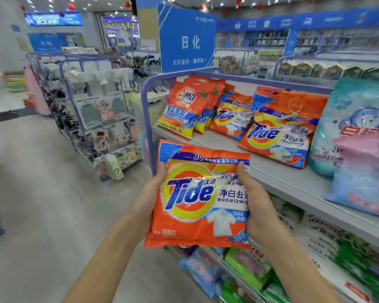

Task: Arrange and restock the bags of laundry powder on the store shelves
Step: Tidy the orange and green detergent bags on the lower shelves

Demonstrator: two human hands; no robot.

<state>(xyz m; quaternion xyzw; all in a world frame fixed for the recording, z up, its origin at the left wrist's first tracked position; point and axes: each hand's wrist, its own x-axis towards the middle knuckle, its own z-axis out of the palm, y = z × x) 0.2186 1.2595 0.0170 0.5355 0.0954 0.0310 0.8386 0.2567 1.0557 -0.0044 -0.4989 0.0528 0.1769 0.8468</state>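
Glossy crinkled plastic Tide bag (197,193)

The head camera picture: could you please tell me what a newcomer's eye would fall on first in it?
The orange Tide bag stands out first, held at centre frame between the left hand and the right hand, thumbs on its front. Behind it, more Tide bags lean on the top shelf at the right, beside a large teal and pink bag. Above the shelf's far end is a blue sign with white characters.
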